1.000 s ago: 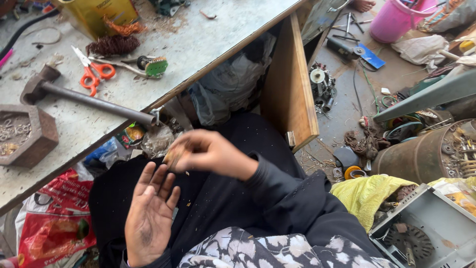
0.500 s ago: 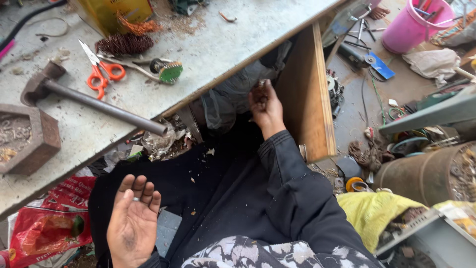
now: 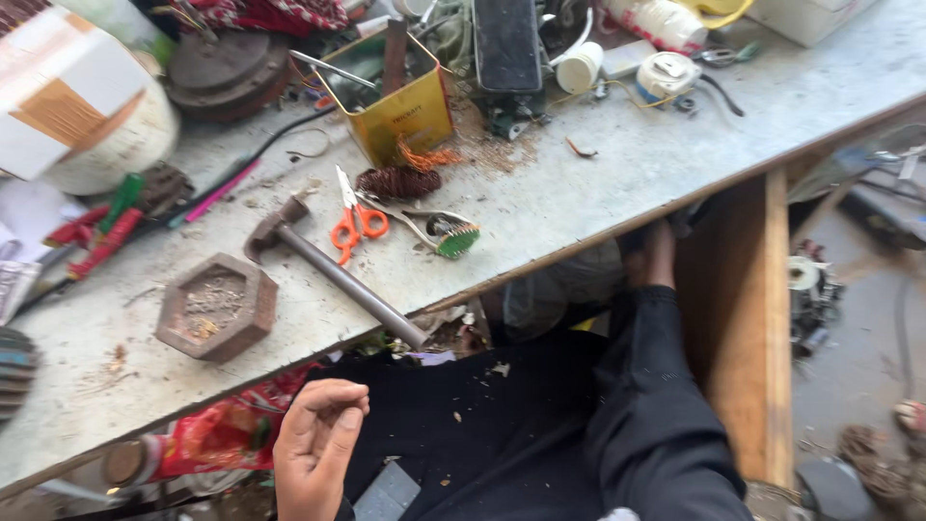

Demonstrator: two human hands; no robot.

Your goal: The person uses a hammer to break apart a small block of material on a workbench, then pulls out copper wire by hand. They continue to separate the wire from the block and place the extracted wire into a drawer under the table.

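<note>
In the head view, the person sits at a grey workbench (image 3: 598, 203) with a dark cloth over the lap. The right hand (image 3: 659, 253) has moved since half a second ago: then it was lifted toward the bench edge, and now it is pushed up under the tabletop, just beside the wooden leg (image 3: 748, 318). Only the back of the hand and the wrist show. The fingers are hidden under the bench, so whether they are closed on anything cannot be told.

The left hand (image 3: 318, 439) has changed as well. A second ago it lay flat and open, palm up, over the lap. Now it is raised a little, palm up, with the fingers curled loosely inward, thumb near the fingertips. Nothing can be made out inside it; if it cups something small, that does not show.

The view has also tilted up, so more of the bench top shows. Near the front edge lie a hammer (image 3: 333, 265) with its handle running out to the edge, orange-handled scissors (image 3: 355, 220) just beside it, a small brush with green bristles (image 3: 451, 234), and a brown hexagonal block (image 3: 217, 306). Farther back stands a yellow tin (image 3: 400, 101), with a coil of copper wire (image 3: 397, 180) in front of it.

Neither hand touches any of these things; the right hand is busy below the bench, well apart from the left.
</note>
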